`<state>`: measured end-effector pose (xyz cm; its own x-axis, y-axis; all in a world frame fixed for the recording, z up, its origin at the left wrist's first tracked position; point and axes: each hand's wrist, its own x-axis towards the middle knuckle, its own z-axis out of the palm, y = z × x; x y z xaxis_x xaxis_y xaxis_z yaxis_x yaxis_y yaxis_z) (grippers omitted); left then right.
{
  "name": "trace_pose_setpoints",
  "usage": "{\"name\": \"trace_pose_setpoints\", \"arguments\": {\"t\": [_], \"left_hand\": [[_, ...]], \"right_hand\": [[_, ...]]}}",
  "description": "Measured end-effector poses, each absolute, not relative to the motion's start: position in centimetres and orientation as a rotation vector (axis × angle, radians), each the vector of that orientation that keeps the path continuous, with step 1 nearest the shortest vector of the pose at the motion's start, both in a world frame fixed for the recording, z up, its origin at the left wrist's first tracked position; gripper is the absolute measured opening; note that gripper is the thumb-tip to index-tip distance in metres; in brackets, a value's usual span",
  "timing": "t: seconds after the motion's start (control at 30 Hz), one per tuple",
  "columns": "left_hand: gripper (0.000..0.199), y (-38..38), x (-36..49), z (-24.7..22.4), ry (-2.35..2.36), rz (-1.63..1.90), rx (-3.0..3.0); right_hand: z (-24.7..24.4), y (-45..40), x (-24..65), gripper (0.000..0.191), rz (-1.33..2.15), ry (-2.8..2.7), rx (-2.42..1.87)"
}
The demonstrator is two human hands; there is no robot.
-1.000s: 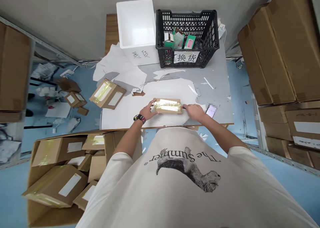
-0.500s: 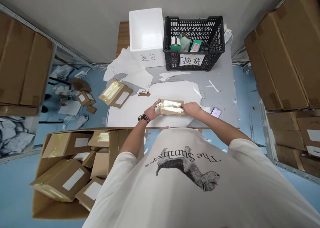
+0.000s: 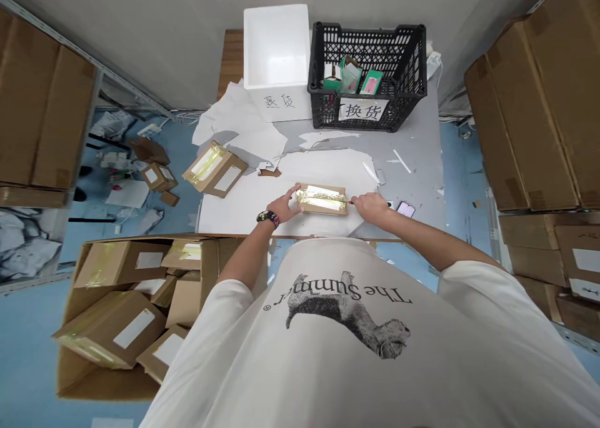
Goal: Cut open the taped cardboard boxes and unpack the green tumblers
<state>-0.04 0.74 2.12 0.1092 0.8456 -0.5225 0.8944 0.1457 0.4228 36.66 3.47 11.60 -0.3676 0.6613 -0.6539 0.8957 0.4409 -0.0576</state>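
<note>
A small cardboard box [image 3: 321,207] with shiny yellowish tape along its top lies on the white sheet near the table's front edge. Fingers and thumb of my left hand [image 3: 282,209] grip its left end. My right hand [image 3: 371,207] is closed around a slim tool [image 3: 351,202], whose reddish tip points at the box's right end; most of the tool is hidden in the fist. Just right of that hand lies a phone [image 3: 405,209]. Another taped box [image 3: 214,169] sits tilted at the table's left side.
At the back stand a white foam box [image 3: 276,87] and a black crate [image 3: 368,75] holding small green boxes. A large carton [image 3: 75,387] full of parcels stands at lower left. Shelves with cartons [image 3: 525,109] flank the table. Paper scraps lie about.
My right hand has drawn back to the right, off the top of the small box, with the tool still in it. My left hand keeps its hold. The view has shifted slightly.
</note>
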Motion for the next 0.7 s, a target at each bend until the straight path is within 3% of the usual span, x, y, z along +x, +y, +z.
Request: {"name": "trace_pose_setpoints", "arguments": {"t": [0.4,0.6,0.7], "left_hand": [[0.104,1.0,0.5,3.3,1.764,-0.139,1.787],[0.068,1.2,6.5,4.2,1.588,0.016,2.18],[0.063,1.4,10.4,3.9,1.384,-0.009,2.212]], "right_hand": [[11.1,1.9,43.5,0.047,-0.597,2.002,1.505],[7.8,1.1,44.4,0.05,-0.906,2.033,1.916],[5.2,2.2,41.4,0.05,-1.197,2.107,2.147]]}}
